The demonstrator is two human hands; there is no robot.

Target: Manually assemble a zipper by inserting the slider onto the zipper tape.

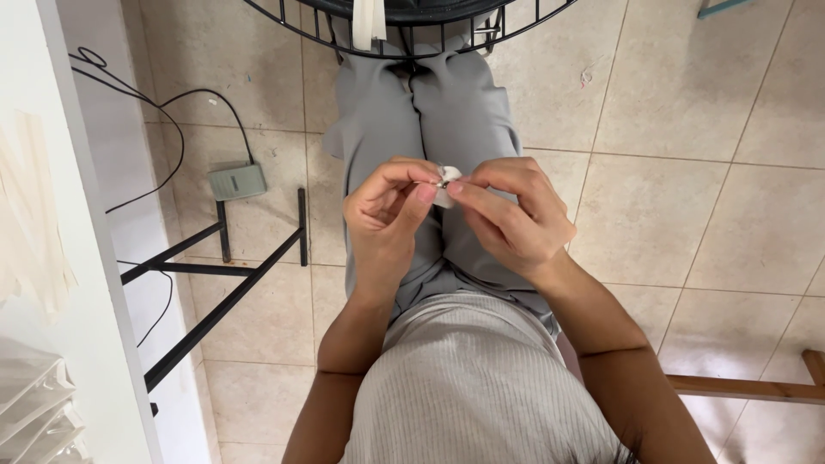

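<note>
White and small, an object [446, 184] is pinched between both hands above the lap in the head view; its kind cannot be told. The left hand [387, 215] is curled nearly closed, thumb and forefinger pressed on the object's left side. The right hand [509, 215] is likewise curled, its fingertips [457, 186] clamped on the right side, so that the two hands touch at the object. Grey trousers [430, 120] are seen beneath, and a ribbed grey top [481, 387] fills the lower edge. A black wire guard [412, 39] is seen at the top, beyond the knees. On the beige tiled floor [670, 172], a small grey box [236, 181] with a black cable [172, 129] lies to the left, near a black metal frame [223, 275]. A wooden bar [748, 388] lies at lower right.
</note>
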